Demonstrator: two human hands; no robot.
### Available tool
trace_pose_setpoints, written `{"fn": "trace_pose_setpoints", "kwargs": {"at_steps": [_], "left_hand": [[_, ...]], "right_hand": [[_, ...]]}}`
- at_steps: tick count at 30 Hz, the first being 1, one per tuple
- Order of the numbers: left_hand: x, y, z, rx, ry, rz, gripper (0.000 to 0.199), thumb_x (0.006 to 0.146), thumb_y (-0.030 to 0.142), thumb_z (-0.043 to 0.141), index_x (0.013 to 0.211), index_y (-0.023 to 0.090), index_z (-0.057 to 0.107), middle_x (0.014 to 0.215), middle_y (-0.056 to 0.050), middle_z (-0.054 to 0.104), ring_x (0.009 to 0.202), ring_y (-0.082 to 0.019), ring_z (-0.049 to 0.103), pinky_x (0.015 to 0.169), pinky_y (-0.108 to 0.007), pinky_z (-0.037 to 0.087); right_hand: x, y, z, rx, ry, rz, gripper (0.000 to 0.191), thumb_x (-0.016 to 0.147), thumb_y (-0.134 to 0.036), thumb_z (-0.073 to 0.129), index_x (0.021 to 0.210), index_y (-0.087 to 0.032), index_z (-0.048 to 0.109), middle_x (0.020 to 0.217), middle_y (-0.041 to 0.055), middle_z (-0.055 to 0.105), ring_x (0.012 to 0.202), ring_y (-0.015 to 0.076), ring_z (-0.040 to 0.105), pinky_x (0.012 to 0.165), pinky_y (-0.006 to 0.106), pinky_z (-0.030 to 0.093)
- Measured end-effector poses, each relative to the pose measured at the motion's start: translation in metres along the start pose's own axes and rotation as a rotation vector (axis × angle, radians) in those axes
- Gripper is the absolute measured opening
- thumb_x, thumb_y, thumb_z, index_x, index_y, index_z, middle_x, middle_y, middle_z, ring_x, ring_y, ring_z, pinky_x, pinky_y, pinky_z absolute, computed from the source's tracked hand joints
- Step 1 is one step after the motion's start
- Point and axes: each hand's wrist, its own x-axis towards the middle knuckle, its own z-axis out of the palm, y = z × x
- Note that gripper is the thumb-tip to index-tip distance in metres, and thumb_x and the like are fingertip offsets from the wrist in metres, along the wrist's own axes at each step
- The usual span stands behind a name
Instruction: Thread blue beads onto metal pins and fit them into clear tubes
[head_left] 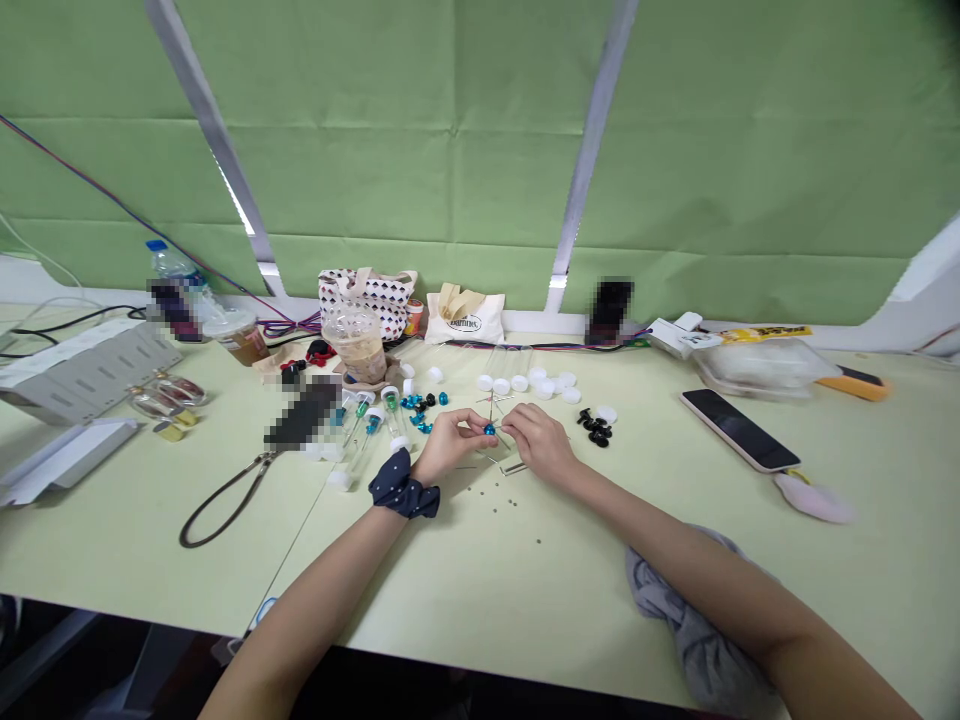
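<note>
At the middle of the table, my left hand (451,442) pinches a small shiny blue part (490,429) between thumb and fingers. A thin rod (491,405) stands upright from it. Close on the right, my right hand (541,440) has its fingertips pinched together near the blue part; what they hold is too small to make out. Thin metal pieces (513,468) lie on the table under the hands. Several tiny dark bits (495,510) are scattered nearer to me. More blue parts (420,424) lie left of my left hand, and black parts (598,430) right of my right hand.
White-capped clear tubes (396,415) lie at left, and several white caps (566,381) sit behind the hands. A drink cup (356,345) stands at the back. A phone (740,428) and a plastic container (765,365) lie at right; a wrist strap (225,510) at left.
</note>
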Motion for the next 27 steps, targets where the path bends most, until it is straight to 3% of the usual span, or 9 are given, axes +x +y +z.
{"fn": "trace_pose_setpoints", "kwargs": {"at_steps": [5,9,14,23,27], "left_hand": [[-0.001,0.0025,0.0016,0.006,-0.015,-0.009,0.035,0.058,0.034,0.077,0.078,0.012,0.058,0.07,-0.002,0.064,0.069,-0.019,0.067,0.061,-0.025,0.052],[-0.001,0.0034,0.0018,-0.022,-0.022,-0.014,0.036,0.058,0.034,0.077,0.077,0.012,0.056,0.073,-0.004,0.066,0.072,-0.021,0.068,0.063,-0.026,0.052],[-0.0012,0.0023,0.0012,-0.044,-0.036,-0.015,0.036,0.059,0.034,0.077,0.078,0.012,0.056,0.076,-0.006,0.068,0.075,-0.022,0.068,0.067,-0.03,0.054],[-0.003,0.0022,0.0059,-0.048,-0.036,-0.028,0.036,0.058,0.033,0.078,0.078,0.013,0.056,0.069,-0.002,0.065,0.071,-0.021,0.068,0.066,-0.03,0.054],[-0.0037,0.0037,0.0074,-0.054,-0.041,-0.04,0.036,0.058,0.032,0.078,0.077,0.013,0.054,0.069,-0.002,0.065,0.072,-0.021,0.068,0.067,-0.03,0.054]], "right_hand": [[0.0001,-0.0009,0.0014,0.009,-0.034,0.065,0.02,0.09,-0.018,0.037,0.076,-0.019,0.051,0.078,0.0047,0.056,0.071,0.0162,0.049,0.056,0.025,0.032],[0.0,-0.0002,0.0027,0.174,-0.139,0.123,0.016,0.088,-0.015,0.033,0.079,-0.02,0.045,0.076,0.0017,0.055,0.062,0.014,0.047,0.055,0.024,0.032],[0.0012,0.0003,0.0031,0.338,-0.191,0.136,0.007,0.09,-0.024,0.034,0.091,-0.021,0.041,0.073,-0.0006,0.052,0.061,0.014,0.048,0.058,0.025,0.035],[0.0006,-0.0003,0.0027,0.311,-0.009,0.095,0.012,0.088,-0.023,0.04,0.08,-0.02,0.048,0.084,0.0038,0.05,0.071,0.0151,0.05,0.064,0.026,0.039],[-0.0002,0.0008,0.0053,0.312,-0.007,0.104,0.013,0.089,-0.023,0.04,0.078,-0.021,0.048,0.083,0.0033,0.049,0.071,0.0149,0.05,0.063,0.025,0.039]]}}
